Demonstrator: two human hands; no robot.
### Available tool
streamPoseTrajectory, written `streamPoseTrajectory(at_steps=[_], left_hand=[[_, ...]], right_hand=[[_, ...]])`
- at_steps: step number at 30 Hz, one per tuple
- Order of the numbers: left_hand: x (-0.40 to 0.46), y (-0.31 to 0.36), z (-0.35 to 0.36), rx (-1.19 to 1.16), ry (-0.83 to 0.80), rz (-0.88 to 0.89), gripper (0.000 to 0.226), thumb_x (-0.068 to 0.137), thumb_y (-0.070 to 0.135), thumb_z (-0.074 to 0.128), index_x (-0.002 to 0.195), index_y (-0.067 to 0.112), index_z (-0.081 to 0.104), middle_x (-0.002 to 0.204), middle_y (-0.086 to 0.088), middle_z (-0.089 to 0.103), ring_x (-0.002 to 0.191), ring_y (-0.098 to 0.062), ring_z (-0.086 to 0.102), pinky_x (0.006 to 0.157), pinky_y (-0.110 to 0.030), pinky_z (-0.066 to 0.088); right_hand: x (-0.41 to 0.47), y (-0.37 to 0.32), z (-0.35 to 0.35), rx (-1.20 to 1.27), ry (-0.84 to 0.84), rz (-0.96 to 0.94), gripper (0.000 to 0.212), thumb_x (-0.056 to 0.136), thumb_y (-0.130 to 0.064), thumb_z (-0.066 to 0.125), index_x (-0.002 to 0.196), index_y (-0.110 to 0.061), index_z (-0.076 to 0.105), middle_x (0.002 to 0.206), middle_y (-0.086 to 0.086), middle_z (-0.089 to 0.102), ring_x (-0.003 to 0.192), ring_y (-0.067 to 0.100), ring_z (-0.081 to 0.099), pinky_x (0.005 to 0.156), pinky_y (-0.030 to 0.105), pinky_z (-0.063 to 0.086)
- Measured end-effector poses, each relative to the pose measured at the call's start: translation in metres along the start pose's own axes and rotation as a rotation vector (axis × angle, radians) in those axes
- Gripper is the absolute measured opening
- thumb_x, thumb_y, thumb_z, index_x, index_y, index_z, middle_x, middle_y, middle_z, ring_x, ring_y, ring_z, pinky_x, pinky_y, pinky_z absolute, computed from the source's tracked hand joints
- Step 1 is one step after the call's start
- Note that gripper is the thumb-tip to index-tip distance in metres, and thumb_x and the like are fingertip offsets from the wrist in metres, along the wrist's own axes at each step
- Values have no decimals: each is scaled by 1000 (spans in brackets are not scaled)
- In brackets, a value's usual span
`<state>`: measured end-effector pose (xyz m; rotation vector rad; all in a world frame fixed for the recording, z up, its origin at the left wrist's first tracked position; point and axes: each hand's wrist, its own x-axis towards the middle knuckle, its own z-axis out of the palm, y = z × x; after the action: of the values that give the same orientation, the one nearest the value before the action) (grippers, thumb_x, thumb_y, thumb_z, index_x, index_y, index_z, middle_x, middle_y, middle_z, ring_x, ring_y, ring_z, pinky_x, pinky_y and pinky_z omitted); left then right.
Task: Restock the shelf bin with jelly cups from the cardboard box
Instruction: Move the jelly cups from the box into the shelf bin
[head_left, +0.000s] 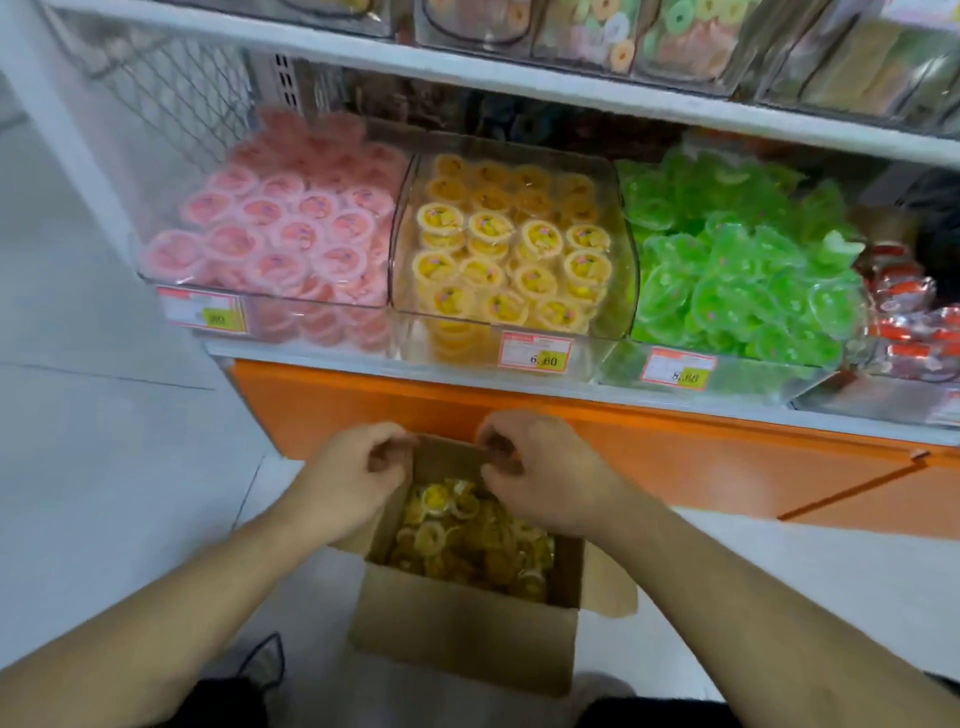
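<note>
An open cardboard box (462, 623) stands on the floor below the shelf, with several yellow jelly cups (467, 540) loose inside. The clear shelf bin (618, 249) in the middle of the shelf holds rows of yellow jelly cups (519, 260). Both hands hover over the far end of the box with curled fingers. My right hand (540, 467) seems to hold something amber under its fingertips, probably a jelly cup. My left hand (353, 467) curls beside the box's far flap; I cannot see whether it holds anything.
A bin of pink jelly cups (270, 234) sits left of the yellow bin and a bin of green ones (737, 270) sits right. Red packets (914, 322) lie at the far right. An orange cabinet front (675, 462) runs below the shelf. Another shelf of sweets hangs above.
</note>
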<state>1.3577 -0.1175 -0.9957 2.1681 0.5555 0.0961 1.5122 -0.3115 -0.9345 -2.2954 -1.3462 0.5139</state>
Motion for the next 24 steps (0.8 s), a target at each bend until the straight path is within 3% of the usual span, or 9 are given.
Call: streamPoseTrajectory(at_steps=[3, 5, 7, 10, 14, 19, 21, 24], left_hand=[[-5, -46, 13, 76, -28, -141, 40, 105, 26, 58, 142, 38, 59, 145, 13, 57, 132, -9, 53, 102, -20, 37], [-3, -66, 24, 65, -93, -228, 46, 106, 41, 52, 152, 42, 47, 156, 14, 44, 141, -12, 44, 109, -23, 34], [4, -80, 38, -21, -140, -265, 51, 106, 51, 48, 155, 45, 40, 160, 16, 37, 147, -15, 39, 118, -30, 33], [13, -99, 55, -166, -100, -285, 51, 105, 46, 53, 154, 51, 38, 162, 17, 37, 147, -13, 38, 122, -36, 33], [19, -114, 63, -350, -94, -295, 53, 105, 35, 57, 150, 57, 40, 156, 19, 46, 144, -10, 43, 117, -33, 37], [20, -118, 70, -371, -63, -310, 55, 106, 28, 56, 148, 61, 41, 150, 21, 52, 138, -7, 48, 110, -28, 44], [19, -117, 73, -440, -59, -323, 54, 107, 26, 55, 147, 60, 42, 150, 22, 51, 138, -6, 47, 105, -22, 45], [19, -120, 75, -496, -50, -318, 54, 107, 25, 56, 148, 57, 44, 150, 20, 53, 141, -10, 47, 111, -39, 48]], right_hand=[[6, 26, 60, -14, -241, 178, 44, 90, -29, 69, 132, -34, 58, 126, -11, 61, 114, 9, 58, 101, 32, 53], [8, 43, 94, 30, -332, 308, 69, 91, -36, 70, 152, -42, 39, 151, -10, 46, 137, 14, 47, 117, 38, 43], [15, 57, 121, 125, -379, 400, 81, 92, -43, 69, 158, -49, 21, 163, -4, 29, 149, 24, 35, 123, 47, 35], [36, 74, 158, 198, -397, 497, 94, 89, -49, 72, 157, -57, 8, 169, -4, 14, 155, 31, 23, 124, 52, 32], [64, 93, 199, 267, -419, 692, 101, 83, -55, 76, 151, -67, 3, 172, -5, 4, 157, 34, 19, 122, 57, 33], [81, 105, 228, 207, -464, 661, 103, 81, -65, 72, 154, -66, 0, 173, -4, 0, 158, 40, -3, 125, 62, 18], [87, 104, 237, 245, -423, 650, 102, 75, -71, 72, 153, -66, 6, 172, -5, 6, 158, 40, 2, 125, 63, 21], [93, 99, 246, 264, -352, 643, 102, 63, -75, 71, 148, -64, 17, 166, 0, 25, 151, 40, 29, 119, 61, 37]])
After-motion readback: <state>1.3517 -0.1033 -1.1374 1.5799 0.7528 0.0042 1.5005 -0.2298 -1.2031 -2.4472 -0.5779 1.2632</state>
